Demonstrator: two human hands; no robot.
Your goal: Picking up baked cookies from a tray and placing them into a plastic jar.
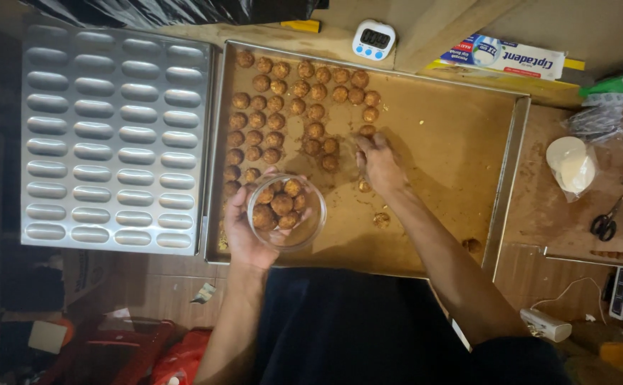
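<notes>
Head view, left hand (243,232) cupping clear round bowl (287,212), rough brown balls (280,204)

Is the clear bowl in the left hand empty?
No: the clear bowl, held in the left hand, contains several brown balls like those lined up on the baking tray.

A moulded metal baking tray (115,139) with oval hollows lies left; a white digital timer (373,39), black-handled scissors (605,224) and a flat carton (504,57) sit nearby.
</notes>
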